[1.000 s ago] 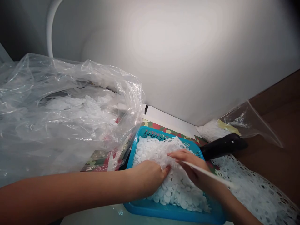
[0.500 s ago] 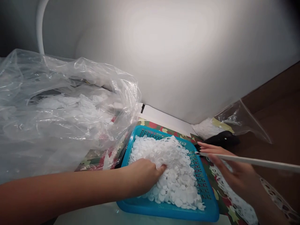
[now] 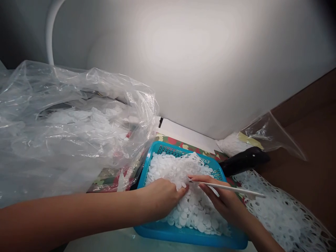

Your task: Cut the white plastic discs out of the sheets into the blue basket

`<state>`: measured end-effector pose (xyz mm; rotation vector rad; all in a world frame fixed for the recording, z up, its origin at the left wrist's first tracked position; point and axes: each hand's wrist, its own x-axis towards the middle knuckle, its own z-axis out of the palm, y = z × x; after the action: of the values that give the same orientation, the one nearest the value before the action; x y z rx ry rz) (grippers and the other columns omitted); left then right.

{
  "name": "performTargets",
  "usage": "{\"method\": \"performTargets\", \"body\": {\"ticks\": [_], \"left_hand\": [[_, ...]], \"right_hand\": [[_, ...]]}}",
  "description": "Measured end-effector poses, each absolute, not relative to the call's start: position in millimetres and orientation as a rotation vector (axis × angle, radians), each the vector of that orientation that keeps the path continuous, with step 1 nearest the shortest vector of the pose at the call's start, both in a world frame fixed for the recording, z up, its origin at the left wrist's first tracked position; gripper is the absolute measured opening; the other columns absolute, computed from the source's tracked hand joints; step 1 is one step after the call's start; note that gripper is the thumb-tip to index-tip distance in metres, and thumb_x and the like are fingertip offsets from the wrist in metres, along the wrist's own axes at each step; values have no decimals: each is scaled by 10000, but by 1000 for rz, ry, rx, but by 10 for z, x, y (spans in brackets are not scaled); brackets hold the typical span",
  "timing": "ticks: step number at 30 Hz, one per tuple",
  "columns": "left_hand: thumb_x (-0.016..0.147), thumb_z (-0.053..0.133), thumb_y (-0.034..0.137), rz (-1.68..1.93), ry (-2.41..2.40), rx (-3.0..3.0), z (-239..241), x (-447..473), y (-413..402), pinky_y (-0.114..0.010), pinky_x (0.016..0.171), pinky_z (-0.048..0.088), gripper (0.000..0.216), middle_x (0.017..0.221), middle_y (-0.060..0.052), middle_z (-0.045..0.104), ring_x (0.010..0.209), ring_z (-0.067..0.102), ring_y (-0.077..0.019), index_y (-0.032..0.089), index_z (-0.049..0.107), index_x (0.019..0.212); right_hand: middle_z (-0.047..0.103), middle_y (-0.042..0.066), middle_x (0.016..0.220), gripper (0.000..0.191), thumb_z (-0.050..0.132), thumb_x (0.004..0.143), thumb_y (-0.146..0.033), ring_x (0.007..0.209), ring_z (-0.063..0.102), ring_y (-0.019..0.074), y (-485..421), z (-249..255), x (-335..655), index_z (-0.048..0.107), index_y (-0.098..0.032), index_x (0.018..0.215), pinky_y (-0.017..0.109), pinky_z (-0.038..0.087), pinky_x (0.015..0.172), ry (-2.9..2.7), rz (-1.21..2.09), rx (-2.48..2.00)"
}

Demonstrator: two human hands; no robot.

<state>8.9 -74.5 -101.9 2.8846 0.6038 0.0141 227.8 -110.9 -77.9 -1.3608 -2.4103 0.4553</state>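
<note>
A blue plastic basket (image 3: 190, 239) holds a heap of small white discs (image 3: 189, 210), with a piece of white holed sheet (image 3: 195, 158) on top toward the back. My left hand (image 3: 164, 196) rests in the heap, its fingers curled and the thumb pressed in. What those fingers grip is hidden. Over the right half of the basket, my right hand (image 3: 225, 199) pinches a thin white stick (image 3: 236, 189) with a pointed, darker tip. That tip is close to my left thumb, just above the discs.
A large clear plastic bag (image 3: 78, 147) with white pieces inside fills the left. White holed sheeting (image 3: 283, 210) lies at the right. Behind it are a black object (image 3: 244, 161) and a small clear bag (image 3: 273, 136). A pale wall (image 3: 183, 70) rises behind.
My right hand has moved left with the stick, from beside the basket's right edge to over the discs near my left hand. My left hand has stayed in the heap.
</note>
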Motion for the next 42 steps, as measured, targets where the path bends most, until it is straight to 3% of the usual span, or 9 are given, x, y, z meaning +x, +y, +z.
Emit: {"method": "performTargets", "body": {"ticks": [14, 22, 28, 36, 42], "left_hand": [[826, 524, 94, 15, 590, 2875, -1099, 111, -732, -281, 503, 453, 486, 800, -105, 691, 618, 655, -219, 107, 450, 1305], [826, 508, 58, 30, 602, 2874, -1087, 104, -754, -314, 514, 479, 397, 805, -98, 686, 627, 668, -240, 89, 514, 1221], [821, 527, 69, 49, 620, 2869, -1124, 117, -755, -312, 504, 482, 261, 792, -86, 695, 625, 676, -243, 103, 580, 1074], [814, 535, 63, 83, 626, 2879, -1193, 150, -751, -340, 534, 503, 203, 837, -102, 712, 671, 689, -266, 93, 614, 998], [829, 533, 73, 70, 630, 2874, -1135, 131, -760, -314, 528, 487, 288, 801, -105, 700, 646, 683, -248, 83, 573, 1114]], "right_hand": [[645, 70, 1202, 244, 432, 959, -192, 1146, 590, 184, -979, -860, 2259, 588, -224, 1145, 347, 516, 949, -2516, 442, -1214], [643, 111, 1071, 287, 380, 958, -160, 986, 640, 194, -1088, -960, 2195, 597, -187, 1143, 309, 562, 812, -2641, 61, -1200], [661, 140, 1117, 291, 365, 956, -131, 1061, 618, 234, -1110, -968, 2104, 605, -115, 1120, 371, 538, 914, -2741, -190, -1080], [662, 232, 1114, 281, 387, 931, -92, 1024, 644, 323, -1113, -962, 2075, 628, -34, 1064, 467, 585, 800, -2812, -363, -926], [682, 173, 1088, 289, 363, 944, -108, 1028, 644, 250, -1103, -970, 2108, 579, -88, 1136, 406, 572, 852, -2701, -252, -947]]}}
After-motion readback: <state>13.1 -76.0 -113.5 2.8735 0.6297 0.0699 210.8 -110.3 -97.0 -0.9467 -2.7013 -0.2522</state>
